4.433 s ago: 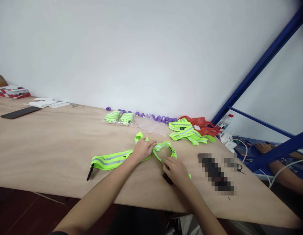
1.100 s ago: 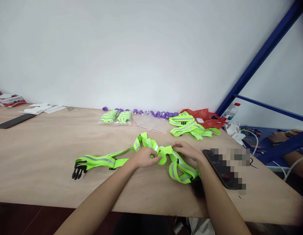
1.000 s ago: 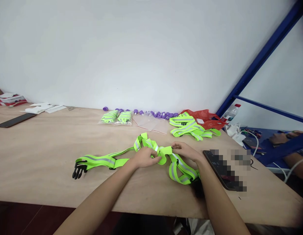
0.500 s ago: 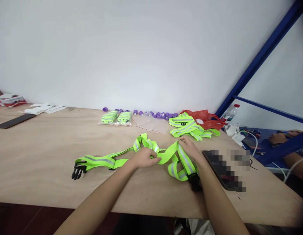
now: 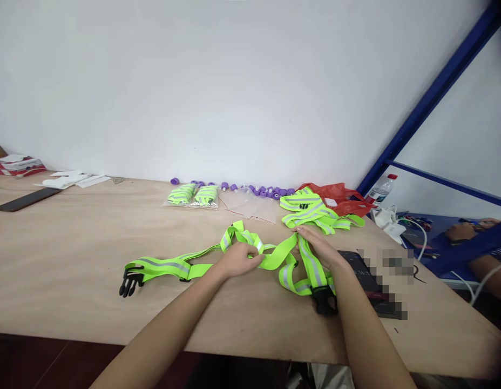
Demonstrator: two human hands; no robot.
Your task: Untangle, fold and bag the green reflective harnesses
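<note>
A neon-green strap with grey stripes (image 5: pixel 169 265) lies loosely across the wooden table. Its black pronged buckle end (image 5: pixel 131 281) is at the left; the black socket end (image 5: pixel 324 300) hangs by my right wrist. My left hand (image 5: pixel 239 260) is closed on the middle of the strap, thumb and fingers together. Farther right, my right hand (image 5: pixel 315 243) pinches the strap at a raised fold, its fingers stretched nearly straight. Behind it lies another green strap bundle (image 5: pixel 311 210). Two clear bags of folded green straps (image 5: pixel 205 195) sit near the wall.
Empty plastic bags (image 5: pixel 250 204), purple rolls (image 5: pixel 275 192) and a red bag (image 5: pixel 343 195) lie along the wall. A phone (image 5: pixel 364 275) is beside my right forearm. A bottle (image 5: pixel 380 190) stands at the back right. Another person's hand (image 5: pixel 459 231) shows at the far right.
My right hand has turned and its fingers have straightened along the strap. The black socket end shows more fully now. My left hand has barely moved.
</note>
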